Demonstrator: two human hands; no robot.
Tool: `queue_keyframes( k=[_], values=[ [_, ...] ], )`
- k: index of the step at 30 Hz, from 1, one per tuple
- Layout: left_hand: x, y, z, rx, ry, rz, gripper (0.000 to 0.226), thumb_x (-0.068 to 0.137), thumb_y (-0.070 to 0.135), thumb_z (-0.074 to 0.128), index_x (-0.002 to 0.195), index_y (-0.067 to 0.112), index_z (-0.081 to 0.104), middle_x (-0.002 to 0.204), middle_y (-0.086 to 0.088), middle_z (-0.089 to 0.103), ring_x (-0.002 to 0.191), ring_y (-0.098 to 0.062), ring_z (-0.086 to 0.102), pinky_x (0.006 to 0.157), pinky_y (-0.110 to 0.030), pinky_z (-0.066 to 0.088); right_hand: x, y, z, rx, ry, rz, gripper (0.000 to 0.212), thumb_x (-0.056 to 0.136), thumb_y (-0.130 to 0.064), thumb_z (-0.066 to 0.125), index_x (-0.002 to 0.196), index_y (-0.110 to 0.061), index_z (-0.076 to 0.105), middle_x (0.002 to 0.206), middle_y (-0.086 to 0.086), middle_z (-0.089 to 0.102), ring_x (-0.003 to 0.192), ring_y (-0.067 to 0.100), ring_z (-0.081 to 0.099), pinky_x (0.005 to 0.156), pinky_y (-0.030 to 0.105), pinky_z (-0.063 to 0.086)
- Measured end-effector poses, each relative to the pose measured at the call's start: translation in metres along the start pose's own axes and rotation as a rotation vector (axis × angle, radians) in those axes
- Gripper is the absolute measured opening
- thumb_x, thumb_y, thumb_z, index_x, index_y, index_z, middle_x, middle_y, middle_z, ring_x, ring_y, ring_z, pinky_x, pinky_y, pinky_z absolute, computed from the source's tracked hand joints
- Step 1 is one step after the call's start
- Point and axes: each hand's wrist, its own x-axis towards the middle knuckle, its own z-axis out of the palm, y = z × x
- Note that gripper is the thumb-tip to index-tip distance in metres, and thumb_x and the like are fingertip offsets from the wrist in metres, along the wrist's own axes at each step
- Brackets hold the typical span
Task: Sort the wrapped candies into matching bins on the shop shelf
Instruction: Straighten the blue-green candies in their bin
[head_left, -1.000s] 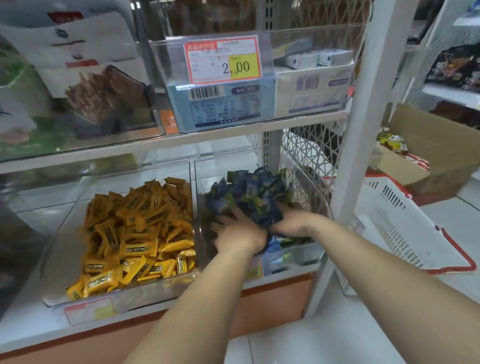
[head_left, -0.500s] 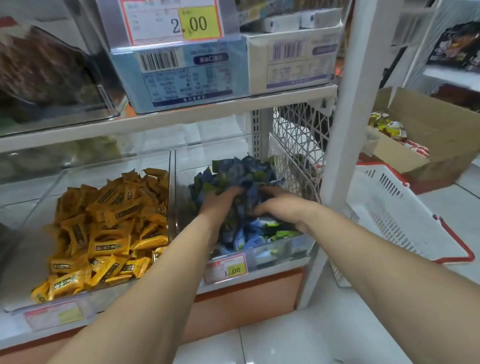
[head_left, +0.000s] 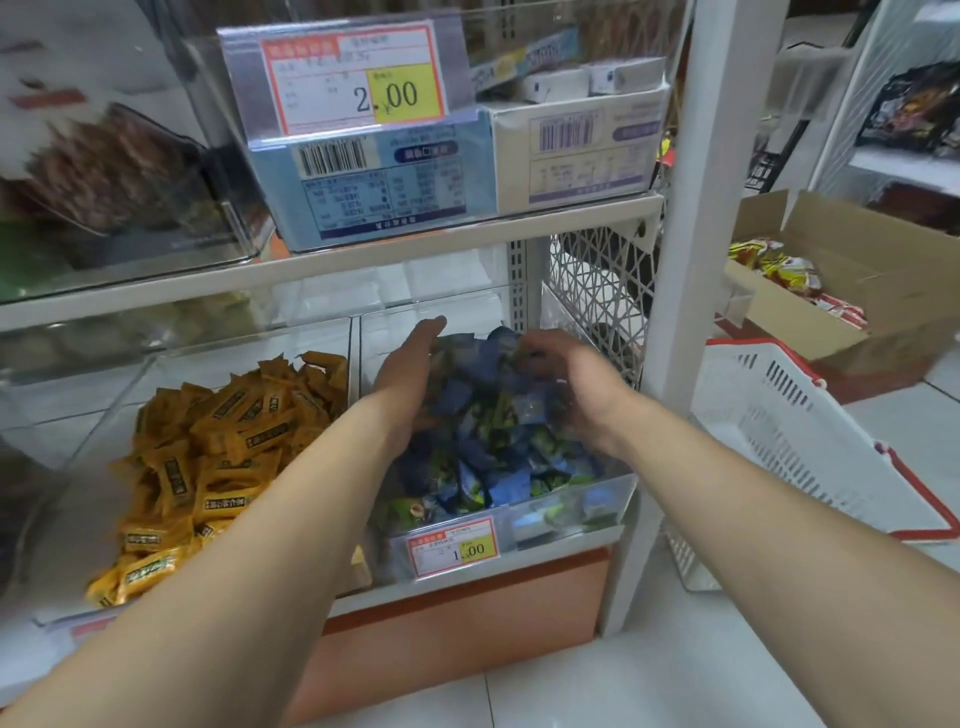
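A heap of blue and green wrapped candies (head_left: 488, 436) fills the right clear bin (head_left: 566, 512) on the lower shelf. My left hand (head_left: 410, 374) presses flat against the heap's left side, fingers straight. On the heap's right side lies my right hand (head_left: 576, 384), its fingers curved over the topmost wrappers. Several yellow wrapped candies (head_left: 218, 457) lie piled in the left clear bin (head_left: 67, 525).
A white shelf post (head_left: 670, 312) rises just right of the bin. A white basket with red handles (head_left: 810, 447) leans on the floor at right, and behind it is an open cardboard box (head_left: 852, 291) of snacks. Boxed goods sit on the upper shelf (head_left: 332, 260).
Both hands have slid from the top of the blue candy heap to its two sides, further back in the bin. The camera view has shifted slightly.
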Motion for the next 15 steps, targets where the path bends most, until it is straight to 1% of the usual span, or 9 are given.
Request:
queue_keyframes(
  k=[2,4,6,8,9,11,12,13,15],
  values=[
    [-0.005,0.003,-0.001,0.258,0.037,0.098,0.046,0.089,0.058,0.054,0.116,0.022,0.063,0.119,-0.001,0.063,0.1,-0.024,0.061,0.085,-0.034,0.048,-0.005,-0.003,-0.004,-0.232,0.037,-0.061,0.033,0.096,-0.044,0.055,0.12,-0.025,0.067,0.123,-0.001,0.069,0.108,0.019,0.061,0.08,0.032,0.043],
    [-0.011,-0.002,0.001,0.566,0.068,0.296,0.023,0.091,0.049,0.058,0.1,0.028,0.063,0.111,0.002,0.063,0.095,-0.02,0.059,0.081,-0.031,0.046,-0.014,-0.005,-0.007,-0.586,0.041,-0.202,0.041,0.095,-0.041,0.059,0.133,-0.025,0.062,0.135,-0.005,0.062,0.119,0.016,0.057,0.094,0.03,0.042],
    [-0.018,-0.011,0.007,0.743,-0.004,0.486,0.01,0.091,0.036,0.063,0.09,0.027,0.068,0.101,0.005,0.067,0.096,-0.016,0.06,0.082,-0.024,0.046,-0.032,-0.009,-0.007,-0.945,-0.049,-0.288,0.043,0.092,-0.04,0.062,0.133,-0.027,0.062,0.131,-0.004,0.065,0.117,0.018,0.06,0.095,0.028,0.046],
    [-0.025,-0.018,0.015,0.882,-0.098,0.608,0.011,0.088,0.03,0.065,0.094,0.025,0.073,0.097,0.008,0.068,0.094,-0.011,0.06,0.073,-0.008,0.041,-0.049,-0.009,-0.007,-1.113,-0.131,-0.279,0.031,0.088,-0.043,0.062,0.116,-0.028,0.068,0.109,-0.005,0.072,0.102,0.019,0.066,0.087,0.032,0.052],
    [-0.027,-0.019,0.019,0.971,-0.114,0.684,0.014,0.086,0.031,0.066,0.097,0.025,0.073,0.099,0.008,0.068,0.093,-0.011,0.06,0.075,-0.009,0.043,-0.058,-0.006,-0.009,-1.158,-0.135,-0.27,0.026,0.087,-0.045,0.061,0.106,-0.029,0.069,0.098,-0.008,0.072,0.094,0.016,0.066,0.083,0.034,0.054],
    [-0.028,-0.02,0.026,1.123,-0.127,0.852,0.019,0.083,0.037,0.065,0.098,0.028,0.071,0.105,0.007,0.067,0.099,-0.015,0.06,0.086,-0.03,0.049,-0.076,0.003,-0.013,-1.263,-0.094,-0.318,0.023,0.086,-0.053,0.054,0.089,-0.033,0.065,0.085,-0.015,0.065,0.083,0.01,0.062,0.076,0.036,0.055],
    [-0.027,-0.019,0.032,1.145,-0.169,0.896,0.02,0.084,0.038,0.065,0.1,0.028,0.071,0.108,0.007,0.066,0.103,-0.016,0.06,0.088,-0.035,0.05,-0.085,0.01,-0.017,-1.311,-0.077,-0.359,0.028,0.086,-0.058,0.047,0.087,-0.035,0.062,0.084,-0.018,0.061,0.083,0.008,0.06,0.074,0.036,0.054],
    [-0.026,-0.02,0.037,1.134,-0.253,0.89,0.021,0.086,0.038,0.065,0.103,0.028,0.071,0.112,0.007,0.066,0.105,-0.014,0.059,0.089,-0.036,0.05,-0.094,0.017,-0.022,-1.349,-0.075,-0.393,0.033,0.085,-0.062,0.04,0.09,-0.036,0.06,0.086,-0.02,0.056,0.086,0.008,0.059,0.074,0.035,0.053],
    [-0.022,-0.021,0.049,1.062,-0.482,0.735,0.023,0.091,0.037,0.065,0.109,0.025,0.073,0.114,0.01,0.069,0.103,-0.008,0.061,0.09,-0.03,0.049,-0.11,0.031,-0.034,-1.385,-0.099,-0.439,0.043,0.085,-0.064,0.033,0.108,-0.039,0.059,0.097,-0.023,0.047,0.099,0.008,0.055,0.079,0.029,0.047]
  ],
)
